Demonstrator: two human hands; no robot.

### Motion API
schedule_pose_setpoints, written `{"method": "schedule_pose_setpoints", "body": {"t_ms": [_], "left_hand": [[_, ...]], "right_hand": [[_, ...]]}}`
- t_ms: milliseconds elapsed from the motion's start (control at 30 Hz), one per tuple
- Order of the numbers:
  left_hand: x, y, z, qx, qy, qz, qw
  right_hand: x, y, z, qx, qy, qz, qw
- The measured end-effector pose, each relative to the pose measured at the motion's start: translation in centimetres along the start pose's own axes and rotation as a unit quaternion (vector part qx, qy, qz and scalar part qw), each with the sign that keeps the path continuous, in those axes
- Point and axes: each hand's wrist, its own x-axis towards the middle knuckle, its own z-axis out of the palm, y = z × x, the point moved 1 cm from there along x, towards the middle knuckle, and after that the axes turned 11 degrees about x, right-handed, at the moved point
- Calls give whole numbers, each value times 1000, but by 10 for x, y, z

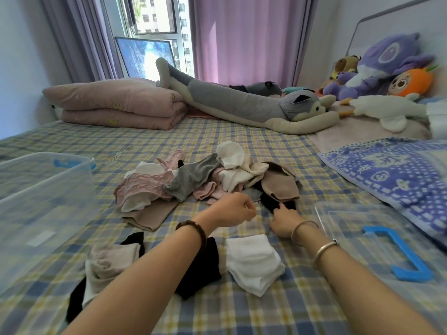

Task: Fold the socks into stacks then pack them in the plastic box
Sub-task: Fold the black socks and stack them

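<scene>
On plaid bed (242, 141), jumbled socks (193, 180)

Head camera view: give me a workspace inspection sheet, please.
Surface: plaid bedsheet, socks spread across it.
Job's things: loose sock pile mid-bed; white stack, black stack and beige socks nearer; plastic box at left, its lid at right.
Clutter: folded quilt, long plush toy, patterned pillow.
Hands: left hand curled at the pile; right hand touches a black sock; grips unclear.
Cables: nothing seen.
Surroundings: purple curtains, window.
</scene>
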Motion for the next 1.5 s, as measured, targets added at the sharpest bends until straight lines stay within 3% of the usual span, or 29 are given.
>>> {"method": "schedule_pose_setpoints", "body": {"t_ms": [100,167,200,300,367,433,533,667,767,867,1033,1067,1133,1200,1333,1500], "left_hand": [[0,-1,-5,18,13,-16,1000],[2,-1,-7,39,52,-25,998],[3,-1,-7,40,74,-26,996],[4,6,-9,2,125,2,992],[7,7,-12,-43,165,6,985],[10,1,-15,-87,183,-61,977],[18,-17,-19,-129,127,-152,972],[35,-34,-25,-177,111,-184,960],[53,-40,-25,-203,128,-189,952],[67,-44,-22,-184,121,-197,955],[78,-44,-13,-152,91,-173,969],[80,-44,-10,-135,81,-164,974],[81,-43,-7,-109,72,-143,981],[79,-41,-4,-110,72,-120,984],[74,-42,-4,-127,73,-124,981],[70,-38,-2,-129,66,-116,983]], "right_hand": [[-7,-8,-7,75,80,-44,993],[-19,-16,-22,248,196,-118,941],[-26,-21,-31,361,204,-145,898],[-44,-37,-50,628,21,-190,754],[-47,-38,-54,667,-35,-184,721],[-42,-30,-52,659,-11,-148,737],[-24,-20,-40,555,41,-84,826],[-1,-21,-27,361,68,-139,920],[21,-18,-25,228,73,-123,963],[33,2,-35,193,113,-56,973],[40,39,-49,23,223,113,968],[42,36,-48,1,240,106,965],[49,22,-43,-20,250,11,968],[58,6,-28,-14,206,-63,976],[63,2,-15,73,177,-23,981],[47,14,-33,83,180,3,980]]}}
